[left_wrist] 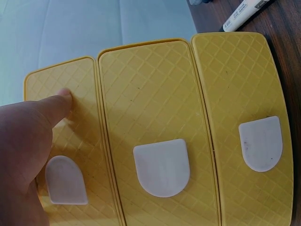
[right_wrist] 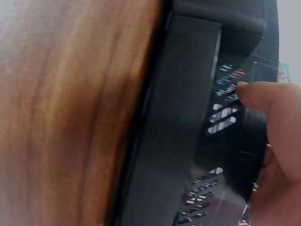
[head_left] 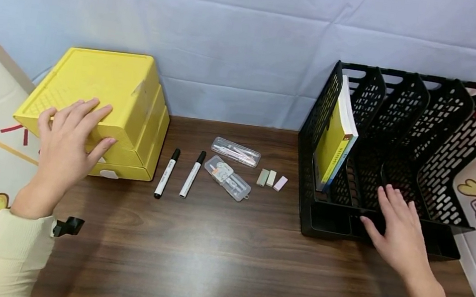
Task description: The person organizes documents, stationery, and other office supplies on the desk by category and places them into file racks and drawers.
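Yellow drawer box, likely stiff, best side-held, is being touched under the left grip, unclenched like the right grip.

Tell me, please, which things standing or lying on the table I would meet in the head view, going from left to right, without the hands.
Yellow drawer box, first marker, second marker, pair of clear cases, greenish block, whitish block, pink block, black rack.

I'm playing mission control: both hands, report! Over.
Left hand on yellow box. Right hand at front of black rack. Two pens lie between, clear of both hands.
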Action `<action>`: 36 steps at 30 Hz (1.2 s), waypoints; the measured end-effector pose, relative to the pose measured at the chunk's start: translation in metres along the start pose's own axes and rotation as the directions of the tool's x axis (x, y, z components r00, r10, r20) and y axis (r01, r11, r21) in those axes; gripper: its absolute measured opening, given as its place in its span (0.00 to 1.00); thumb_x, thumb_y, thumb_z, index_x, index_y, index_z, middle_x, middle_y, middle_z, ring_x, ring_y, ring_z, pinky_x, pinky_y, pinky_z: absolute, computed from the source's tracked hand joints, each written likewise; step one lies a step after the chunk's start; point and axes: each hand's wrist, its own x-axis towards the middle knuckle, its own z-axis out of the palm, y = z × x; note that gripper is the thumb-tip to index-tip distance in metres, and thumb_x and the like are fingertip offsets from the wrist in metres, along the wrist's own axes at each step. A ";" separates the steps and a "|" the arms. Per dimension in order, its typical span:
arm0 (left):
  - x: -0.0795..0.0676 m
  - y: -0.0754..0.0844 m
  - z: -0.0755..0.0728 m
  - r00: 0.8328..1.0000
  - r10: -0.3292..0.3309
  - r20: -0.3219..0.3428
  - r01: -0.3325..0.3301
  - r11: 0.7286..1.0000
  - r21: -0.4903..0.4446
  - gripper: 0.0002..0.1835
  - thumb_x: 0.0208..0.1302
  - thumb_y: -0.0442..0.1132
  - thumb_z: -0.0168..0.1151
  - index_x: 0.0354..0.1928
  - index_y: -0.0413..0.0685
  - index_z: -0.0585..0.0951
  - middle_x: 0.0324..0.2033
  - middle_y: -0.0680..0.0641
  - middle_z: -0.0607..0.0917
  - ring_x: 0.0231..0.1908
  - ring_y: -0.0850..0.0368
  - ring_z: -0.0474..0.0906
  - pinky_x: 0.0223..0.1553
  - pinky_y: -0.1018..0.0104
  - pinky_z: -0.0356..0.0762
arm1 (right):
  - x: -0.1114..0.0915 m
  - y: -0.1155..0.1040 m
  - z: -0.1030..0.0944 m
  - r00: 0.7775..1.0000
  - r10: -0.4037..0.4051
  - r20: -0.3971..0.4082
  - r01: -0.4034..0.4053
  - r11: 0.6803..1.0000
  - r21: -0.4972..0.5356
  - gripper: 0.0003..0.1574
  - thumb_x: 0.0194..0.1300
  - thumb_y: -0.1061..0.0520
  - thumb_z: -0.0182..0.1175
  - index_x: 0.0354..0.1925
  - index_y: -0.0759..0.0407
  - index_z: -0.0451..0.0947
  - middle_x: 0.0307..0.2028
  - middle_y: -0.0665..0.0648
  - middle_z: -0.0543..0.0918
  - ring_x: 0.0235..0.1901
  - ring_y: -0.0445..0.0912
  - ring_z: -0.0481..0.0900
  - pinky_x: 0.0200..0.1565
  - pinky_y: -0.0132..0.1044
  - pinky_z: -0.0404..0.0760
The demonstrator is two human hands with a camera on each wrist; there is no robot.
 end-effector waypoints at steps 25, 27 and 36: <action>-0.008 0.000 0.004 0.997 -0.078 -0.013 0.078 0.997 0.007 0.38 0.59 0.42 0.73 0.70 0.42 0.71 0.68 0.31 0.67 0.71 0.32 0.56 0.71 0.33 0.22 | -0.002 -0.003 0.017 0.988 -0.030 -0.154 0.029 1.000 -0.011 0.50 0.51 0.66 0.76 0.70 0.70 0.67 0.72 0.71 0.66 0.63 0.71 0.68 0.73 0.61 0.49; -0.011 0.001 0.006 0.993 -0.085 -0.075 0.085 0.996 -0.012 0.39 0.60 0.46 0.70 0.70 0.37 0.69 0.67 0.30 0.67 0.70 0.32 0.58 0.71 0.33 0.26 | -0.002 -0.003 0.018 0.986 -0.032 -0.165 0.031 0.999 -0.010 0.49 0.52 0.65 0.76 0.70 0.69 0.67 0.71 0.71 0.66 0.63 0.71 0.68 0.72 0.62 0.50; -0.026 0.016 0.009 0.882 -0.252 -0.397 0.178 0.961 -0.214 0.29 0.62 0.41 0.62 0.64 0.34 0.74 0.64 0.31 0.71 0.64 0.35 0.63 0.67 0.45 0.53 | -0.005 0.000 0.020 0.976 -0.038 -0.212 0.041 0.999 0.010 0.41 0.74 0.40 0.59 0.70 0.68 0.68 0.71 0.70 0.67 0.67 0.67 0.66 0.72 0.62 0.50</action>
